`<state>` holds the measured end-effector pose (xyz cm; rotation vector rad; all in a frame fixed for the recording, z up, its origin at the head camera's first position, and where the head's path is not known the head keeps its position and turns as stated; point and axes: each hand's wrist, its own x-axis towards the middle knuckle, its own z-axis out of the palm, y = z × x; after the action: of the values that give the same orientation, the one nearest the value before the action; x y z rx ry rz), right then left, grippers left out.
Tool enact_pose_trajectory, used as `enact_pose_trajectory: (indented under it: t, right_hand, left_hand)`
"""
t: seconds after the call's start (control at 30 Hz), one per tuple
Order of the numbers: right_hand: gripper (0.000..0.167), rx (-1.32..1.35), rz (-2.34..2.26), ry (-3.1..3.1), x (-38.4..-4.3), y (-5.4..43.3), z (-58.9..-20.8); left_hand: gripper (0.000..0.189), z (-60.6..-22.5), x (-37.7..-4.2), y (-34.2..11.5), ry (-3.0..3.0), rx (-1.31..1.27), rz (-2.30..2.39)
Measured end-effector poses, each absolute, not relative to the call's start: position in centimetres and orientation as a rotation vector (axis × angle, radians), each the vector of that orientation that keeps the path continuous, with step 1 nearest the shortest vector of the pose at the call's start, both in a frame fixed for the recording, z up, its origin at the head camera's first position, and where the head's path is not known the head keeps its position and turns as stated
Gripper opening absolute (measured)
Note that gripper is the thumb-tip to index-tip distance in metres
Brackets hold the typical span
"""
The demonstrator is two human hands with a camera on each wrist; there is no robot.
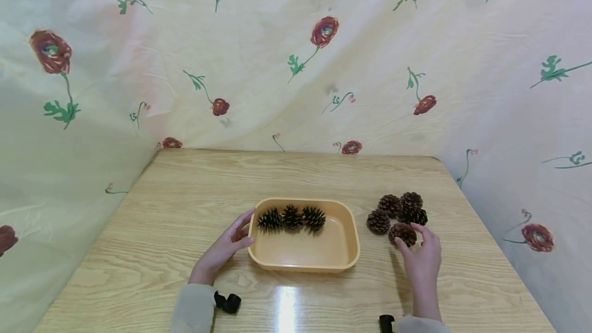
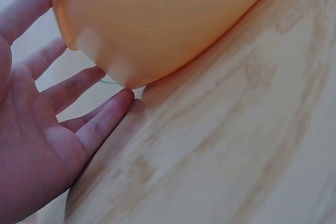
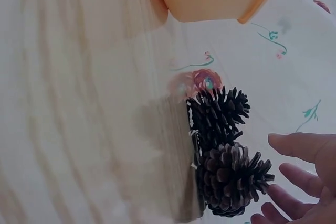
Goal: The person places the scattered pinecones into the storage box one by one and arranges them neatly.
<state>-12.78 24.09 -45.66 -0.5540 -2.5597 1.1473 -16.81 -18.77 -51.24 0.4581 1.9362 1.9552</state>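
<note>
My left hand [image 1: 225, 244] rests against the left end of a shallow orange plastic box [image 1: 302, 269], its thumb near the rim. In the left wrist view, the fingers of that hand [image 2: 58, 103] reach fairly straight to the box's outer wall [image 2: 168, 30]. Three dark pine cones [image 1: 292, 218] lie in a row along the back of the box. My right hand [image 1: 423, 256] is over the nearest pine cone [image 1: 403, 235] of a cluster, thumb and index finger spread around it. In the right wrist view, the thumb stands apart from that cone [image 3: 228, 177]; whether other fingertips touch is unclear.
Several more pine cones [image 1: 390, 205] sit close together on the right part of the wooden table [image 1: 194, 179], just behind the right hand. A flower-patterned cloth [image 1: 259, 55] hangs behind the table and along both sides. A black wrist camera [image 1: 227, 302] is strapped near the left sleeve.
</note>
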Motion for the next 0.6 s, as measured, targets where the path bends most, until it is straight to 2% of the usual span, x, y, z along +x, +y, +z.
enact_pose_trajectory:
  t: [0.43,0.6]
  right_hand:
    - [0.074,-0.624,1.317,-2.614,-13.14,24.76,-46.21]
    - [0.077,-0.632,1.360,-2.617,-13.22,24.87,-46.34]
  left_hand:
    - [0.069,-51.35,-16.97,-18.75,1.951,0.462,1.947]
    - [0.068,-51.35,-17.03,-18.68,1.948,0.459,1.950]
